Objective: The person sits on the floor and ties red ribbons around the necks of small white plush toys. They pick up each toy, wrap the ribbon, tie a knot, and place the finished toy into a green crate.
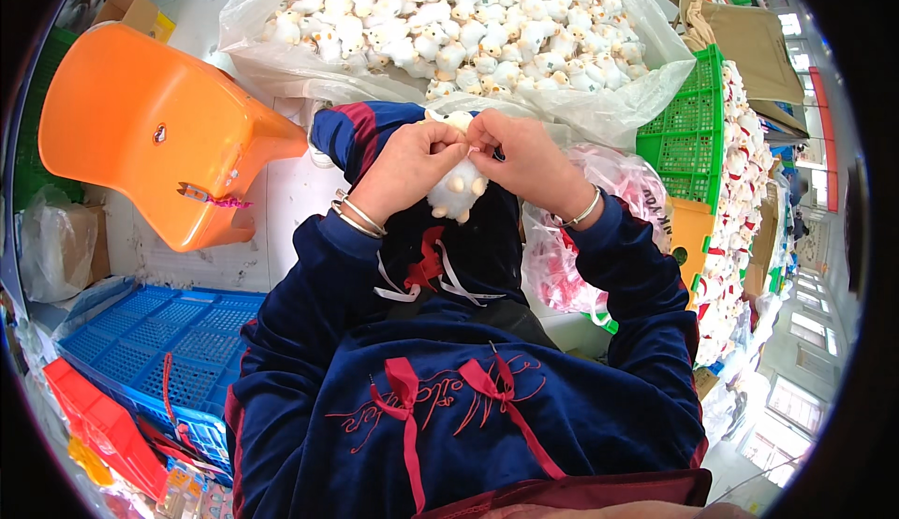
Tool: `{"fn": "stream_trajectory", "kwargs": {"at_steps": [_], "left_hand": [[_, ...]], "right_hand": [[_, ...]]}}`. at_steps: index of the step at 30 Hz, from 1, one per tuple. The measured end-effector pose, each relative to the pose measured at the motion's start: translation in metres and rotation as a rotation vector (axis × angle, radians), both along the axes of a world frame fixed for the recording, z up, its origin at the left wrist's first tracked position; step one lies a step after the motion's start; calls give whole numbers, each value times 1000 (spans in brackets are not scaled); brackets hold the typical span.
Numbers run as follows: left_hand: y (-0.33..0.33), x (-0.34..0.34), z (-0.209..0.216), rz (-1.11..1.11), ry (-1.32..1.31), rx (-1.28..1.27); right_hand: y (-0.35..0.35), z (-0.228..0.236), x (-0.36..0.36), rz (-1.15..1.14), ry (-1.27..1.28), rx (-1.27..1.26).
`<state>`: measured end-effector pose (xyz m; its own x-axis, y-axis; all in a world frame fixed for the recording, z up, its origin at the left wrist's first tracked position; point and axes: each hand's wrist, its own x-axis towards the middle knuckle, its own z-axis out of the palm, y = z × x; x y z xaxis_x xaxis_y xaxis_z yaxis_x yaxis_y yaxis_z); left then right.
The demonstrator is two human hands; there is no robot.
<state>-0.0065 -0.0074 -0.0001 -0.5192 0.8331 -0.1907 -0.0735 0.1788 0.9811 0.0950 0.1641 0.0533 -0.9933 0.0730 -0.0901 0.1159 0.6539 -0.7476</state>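
Observation:
A small white plush toy (455, 190) with cream paws sits upright at my lap, its head partly hidden behind my fingers. My left hand (412, 165) is closed in a pinch at the toy's neck. From the other side my right hand (530, 165) pinches at the same spot, the fingertips of both hands almost meeting. A tiny pale pinkish bit shows between them, too small to name. Lower on my dark lap lies a red fabric piece (426, 262) with white ribbons (458, 282) trailing from it.
Ahead, a clear plastic sheet (272, 60) holds many white plush toys (459, 23). An orange chair (140, 126) stands left, above a blue crate (169, 332) and a red bin (98, 416). Right are a pink-and-clear plastic bag (571, 266) and a green crate (684, 135) beside piled red-and-white toys (735, 210).

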Motion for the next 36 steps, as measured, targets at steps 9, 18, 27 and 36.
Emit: {"fn": "stream_trajectory", "kwargs": {"at_steps": [9, 18, 27, 36], "left_hand": [[-1, -1, -2, -1, 16, -28], [1, 2, -2, 14, 29, -6], [-2, -4, -4, -52, -36, 11], [-3, -1, -3, -13, -23, 33]], "right_hand": [[12, -7, -3, 12, -109, -108], [25, -7, -10, 22, -298, -374], [13, 0, -8, 61, -165, -95], [1, -13, 7, 93, 151, 222]]}}
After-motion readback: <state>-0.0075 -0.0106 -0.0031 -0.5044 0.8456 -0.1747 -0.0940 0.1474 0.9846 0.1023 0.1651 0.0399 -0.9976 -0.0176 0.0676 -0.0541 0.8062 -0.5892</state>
